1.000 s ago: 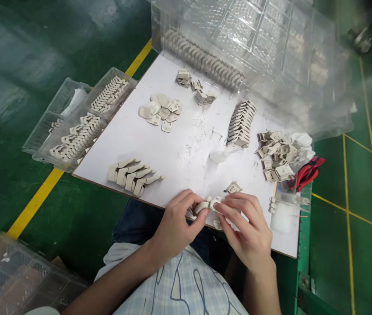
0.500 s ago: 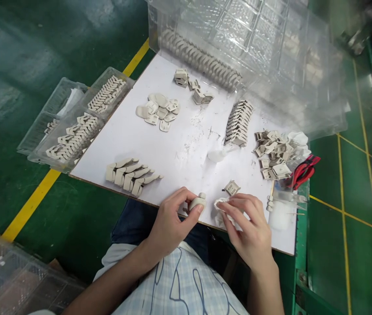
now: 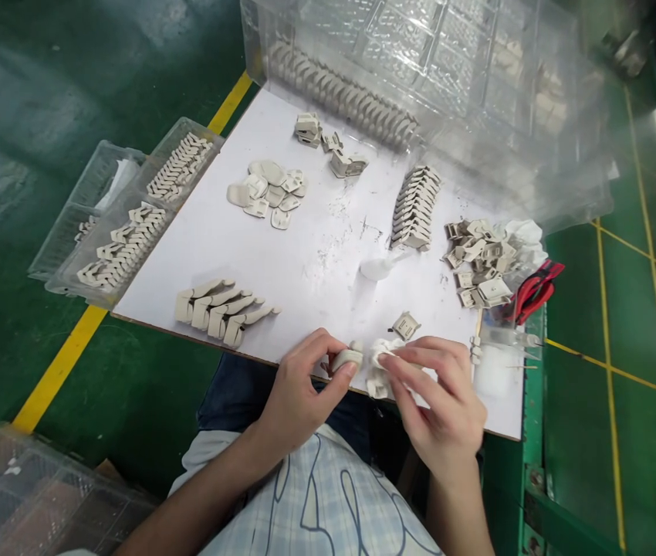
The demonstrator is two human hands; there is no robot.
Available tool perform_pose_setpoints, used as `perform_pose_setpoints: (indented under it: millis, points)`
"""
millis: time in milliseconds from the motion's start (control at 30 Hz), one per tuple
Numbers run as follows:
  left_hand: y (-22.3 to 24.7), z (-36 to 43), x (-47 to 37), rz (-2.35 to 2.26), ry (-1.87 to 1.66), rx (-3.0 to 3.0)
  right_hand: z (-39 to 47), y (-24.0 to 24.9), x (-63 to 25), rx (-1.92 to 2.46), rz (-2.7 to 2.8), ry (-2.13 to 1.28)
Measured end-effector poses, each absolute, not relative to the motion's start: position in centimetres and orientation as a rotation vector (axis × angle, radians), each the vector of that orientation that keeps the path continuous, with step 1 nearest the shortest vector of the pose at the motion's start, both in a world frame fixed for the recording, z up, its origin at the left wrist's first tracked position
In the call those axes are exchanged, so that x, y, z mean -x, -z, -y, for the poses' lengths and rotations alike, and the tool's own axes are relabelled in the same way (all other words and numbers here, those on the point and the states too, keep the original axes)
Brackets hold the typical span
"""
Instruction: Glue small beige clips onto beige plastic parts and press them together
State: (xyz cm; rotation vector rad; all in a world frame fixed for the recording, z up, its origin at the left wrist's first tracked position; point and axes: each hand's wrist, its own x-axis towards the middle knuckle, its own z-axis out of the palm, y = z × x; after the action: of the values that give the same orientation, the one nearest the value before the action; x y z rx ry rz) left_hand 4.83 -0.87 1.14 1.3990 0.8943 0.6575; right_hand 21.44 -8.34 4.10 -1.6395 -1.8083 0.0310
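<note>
- Your left fingers (image 3: 336, 386) pinch the pale part (image 3: 348, 359); your right fingers (image 3: 412, 374) pinch the white cloth (image 3: 378, 377), by the counter's (image 3: 316, 282) near edge.
- Just beyond your right fingers: a loose bracket (image 3: 406, 326).
- Farther: a white bottle (image 3: 375, 269), bare space leftward.
- Far left: clear tray (image 3: 65, 279), stacked parts inside.
</note>
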Motion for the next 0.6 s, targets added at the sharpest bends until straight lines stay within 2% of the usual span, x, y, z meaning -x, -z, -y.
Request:
perform_pose_setpoints:
  millis: [333, 600]
  points:
    - [-1.1, 1.0, -4.9, -0.933, -0.657, -1.391, 7.5, -4.1, -20.8, 1.557, 2.017, 0.07]
    - [-1.0, 0.9, -4.3, -0.885, -0.633, -1.17, 8.6, -3.9, -21.7, 1.66, 1.845, 0.087]
